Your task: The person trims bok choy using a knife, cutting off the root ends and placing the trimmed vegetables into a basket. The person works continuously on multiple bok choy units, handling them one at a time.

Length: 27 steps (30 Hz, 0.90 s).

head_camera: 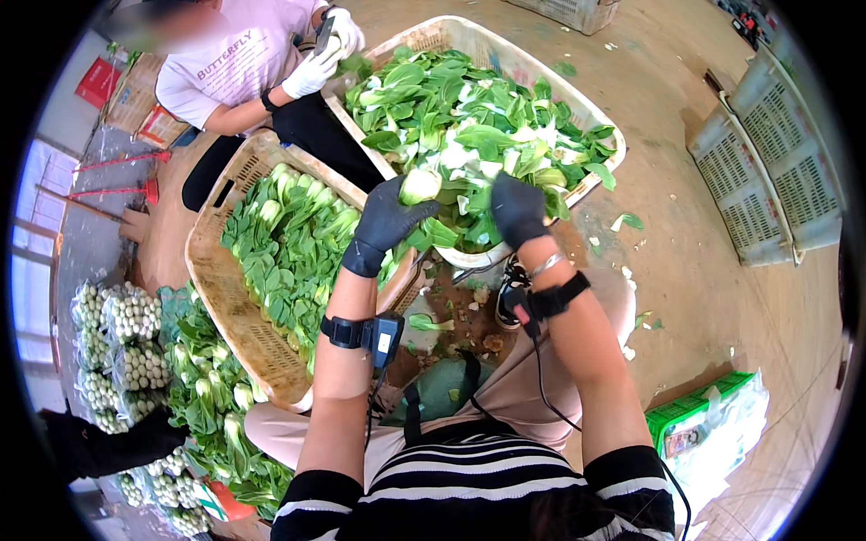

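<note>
My left hand (pixel 389 220), in a black glove, grips a head of bok choy (pixel 421 186) with its pale base turned up and its leaves hanging below the fist. Level with it on the right is my right hand (pixel 519 211), also black-gloved, with curled fingers. That hand is blurred, and whether anything lies in its fingers cannot be made out. Both hands are over the near end of a large plastic crate (pixel 541 64) heaped with loose bok choy leaves (pixel 433 108). To the left, a second crate (pixel 203 250) contains rows of bok choy heads (pixel 284 237).
A co-worker (pixel 237 67) in white gloves sits at the far left, beside both crates. Untrimmed bok choy (pixel 216 399) and bagged vegetables (pixel 135 311) lie at left. Upright crates (pixel 758 169) stand right; a green crate (pixel 700 406) holds plastic bags. Leaf scraps (pixel 629 221) litter the floor.
</note>
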Available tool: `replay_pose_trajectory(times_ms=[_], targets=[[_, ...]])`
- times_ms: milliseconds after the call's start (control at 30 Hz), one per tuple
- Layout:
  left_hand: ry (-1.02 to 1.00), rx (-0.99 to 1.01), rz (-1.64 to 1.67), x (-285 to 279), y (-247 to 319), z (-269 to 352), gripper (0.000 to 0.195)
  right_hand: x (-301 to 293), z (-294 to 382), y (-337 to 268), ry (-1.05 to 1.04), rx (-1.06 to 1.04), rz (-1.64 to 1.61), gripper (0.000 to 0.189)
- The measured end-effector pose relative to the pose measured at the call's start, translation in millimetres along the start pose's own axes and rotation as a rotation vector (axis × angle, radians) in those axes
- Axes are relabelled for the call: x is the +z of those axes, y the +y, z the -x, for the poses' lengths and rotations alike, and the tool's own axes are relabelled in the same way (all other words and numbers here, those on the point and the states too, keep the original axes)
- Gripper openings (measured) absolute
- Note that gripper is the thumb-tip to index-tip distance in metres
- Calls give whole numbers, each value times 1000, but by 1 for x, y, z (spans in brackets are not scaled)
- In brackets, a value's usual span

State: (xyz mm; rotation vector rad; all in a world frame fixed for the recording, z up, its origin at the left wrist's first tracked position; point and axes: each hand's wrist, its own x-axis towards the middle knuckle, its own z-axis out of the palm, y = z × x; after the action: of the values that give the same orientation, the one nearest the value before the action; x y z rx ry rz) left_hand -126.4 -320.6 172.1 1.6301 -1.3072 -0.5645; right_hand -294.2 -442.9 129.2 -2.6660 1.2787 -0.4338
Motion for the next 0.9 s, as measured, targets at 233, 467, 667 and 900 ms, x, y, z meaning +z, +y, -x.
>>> replay_pose_trajectory(times_ms=[233,467,667,900], targets=[[73,3,-133,4,-9,-1,40,-28,-2,-14,62,-84,-682,35],[100,172,-322,39,13,-3,58,-41,-7,-22,-93,-196,-1012,49],[-120,-34,232,17,-6,-4,38,-67,-7,-4,-422,-14,-1442,28],[-96,-194,324,15,7,-3,30,-60,-8,-1,-330,99,-1369,30]])
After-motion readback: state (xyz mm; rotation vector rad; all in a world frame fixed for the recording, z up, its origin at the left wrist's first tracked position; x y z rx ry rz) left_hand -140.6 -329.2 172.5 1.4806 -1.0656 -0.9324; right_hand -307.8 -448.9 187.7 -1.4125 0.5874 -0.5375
